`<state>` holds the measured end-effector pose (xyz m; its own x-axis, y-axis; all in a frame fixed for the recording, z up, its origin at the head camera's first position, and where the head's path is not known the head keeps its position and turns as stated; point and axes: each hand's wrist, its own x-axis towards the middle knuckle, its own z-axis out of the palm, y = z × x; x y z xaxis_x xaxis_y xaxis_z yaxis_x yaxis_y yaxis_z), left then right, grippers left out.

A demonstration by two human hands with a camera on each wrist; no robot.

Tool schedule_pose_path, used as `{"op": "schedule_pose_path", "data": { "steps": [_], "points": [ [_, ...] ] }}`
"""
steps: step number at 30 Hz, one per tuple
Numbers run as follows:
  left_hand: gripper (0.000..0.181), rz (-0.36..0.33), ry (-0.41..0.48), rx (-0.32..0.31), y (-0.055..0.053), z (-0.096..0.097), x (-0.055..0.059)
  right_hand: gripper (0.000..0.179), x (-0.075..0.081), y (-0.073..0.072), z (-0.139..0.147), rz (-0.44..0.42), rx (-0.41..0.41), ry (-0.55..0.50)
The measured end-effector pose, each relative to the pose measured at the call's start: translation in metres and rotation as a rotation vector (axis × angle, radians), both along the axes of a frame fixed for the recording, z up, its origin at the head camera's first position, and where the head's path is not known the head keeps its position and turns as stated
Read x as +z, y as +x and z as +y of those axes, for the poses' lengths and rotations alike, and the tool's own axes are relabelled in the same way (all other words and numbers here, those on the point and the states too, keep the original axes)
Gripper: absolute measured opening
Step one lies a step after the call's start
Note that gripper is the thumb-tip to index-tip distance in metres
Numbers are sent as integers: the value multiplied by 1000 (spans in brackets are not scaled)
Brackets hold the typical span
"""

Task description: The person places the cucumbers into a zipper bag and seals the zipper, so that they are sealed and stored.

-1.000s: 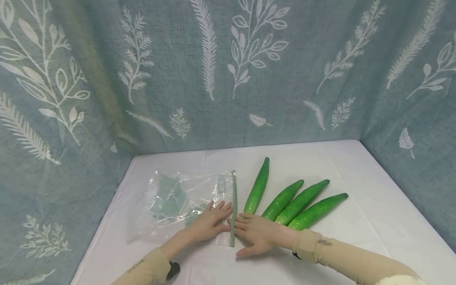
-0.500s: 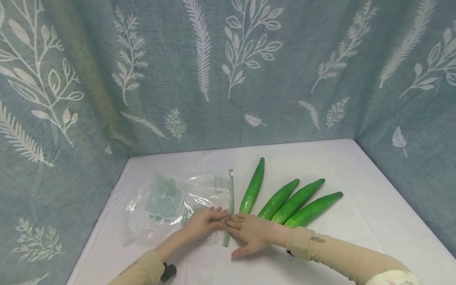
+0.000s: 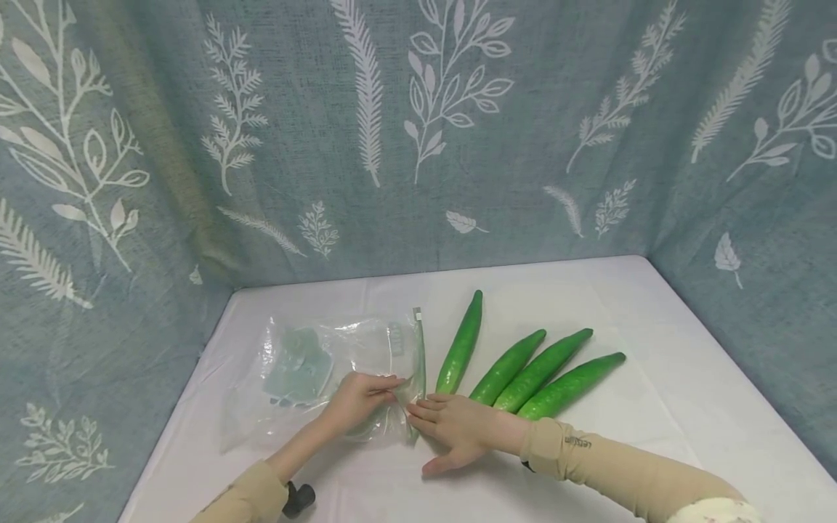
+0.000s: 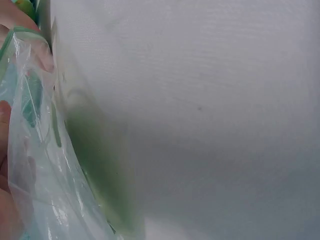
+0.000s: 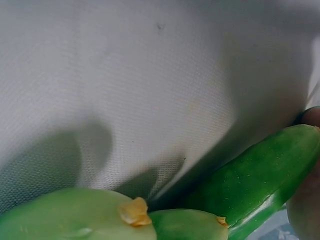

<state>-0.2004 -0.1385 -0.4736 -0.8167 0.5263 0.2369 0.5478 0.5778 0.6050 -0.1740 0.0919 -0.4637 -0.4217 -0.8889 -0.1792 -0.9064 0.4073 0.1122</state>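
Observation:
A clear zip bag [image 3: 369,341] with a green-edged mouth lies on the left half of the white table. My left hand [image 3: 353,401] pinches the upper plastic just inside that mouth and raises a fold of it. In the left wrist view, the plastic [image 4: 37,170] bulges up beside the hand. My right hand [image 3: 458,430] lies with straight fingers, fingertips at the bag's mouth. Beyond it a cucumber [image 3: 461,349] points away from me. More cucumbers, the nearest [image 3: 508,367] among them, fan out behind the right wrist. Blossom ends of cucumbers [image 5: 75,215] show in the right wrist view.
Pale green printed patches [image 3: 299,367] show on the bag. White cloth covers the table [image 3: 556,290]. Blue-grey curtains [image 3: 392,232] with white leaf patterns stand along the back and both sides.
My left hand lay flat on the bag, then its fingers drew together, and now they pinch and lift the plastic. The right hand stays flat, its fingertips slightly further left.

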Motion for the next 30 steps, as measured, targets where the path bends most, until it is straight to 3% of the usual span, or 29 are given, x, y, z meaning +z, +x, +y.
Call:
{"op": "schedule_pose_path", "data": {
  "steps": [12, 18, 25, 30],
  "points": [
    [23, 43, 162, 95, 5, 1, 9, 80, 0, 0, -2, -12, -5, 9],
    [22, -6, 183, 107, 6, 2, 10, 80, 0, 0, -2, 0, -2, 13],
    [21, 42, 165, 146, 4, 5, 8, 81, 2, 0, -5, -11, -21, 27],
    [21, 44, 171, 136, 2, 6, 8, 81, 3, -1, -5, -6, -22, 35]
  ]
}}
